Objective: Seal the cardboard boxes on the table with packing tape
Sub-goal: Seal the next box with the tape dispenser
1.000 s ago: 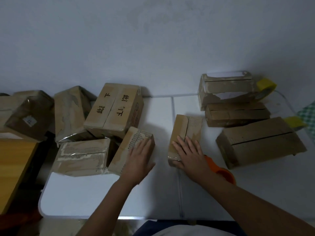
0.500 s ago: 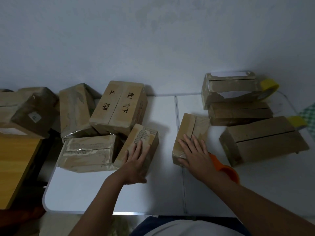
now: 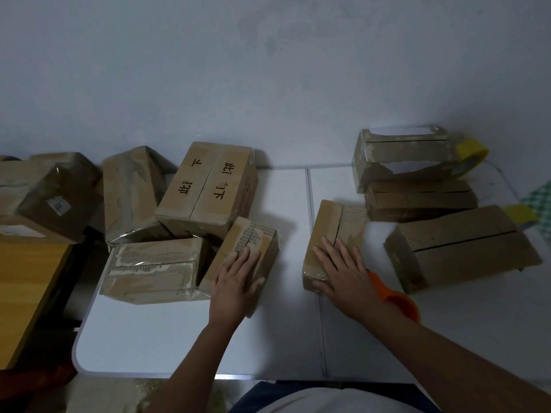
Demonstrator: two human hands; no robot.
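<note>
Beyond both hands, a plain pale grey-white plastered wall [image 3: 268,70], faintly mottled. Under them, a white folding tabletop [image 3: 167,338] with a centre seam and rounded near-left corner. Far left of the left hand, a yellowish wooden table surface [image 3: 26,287]. Far right, a green-and-white checked cloth [image 3: 541,201], possibly a tablecloth. Dim, even light.
</note>
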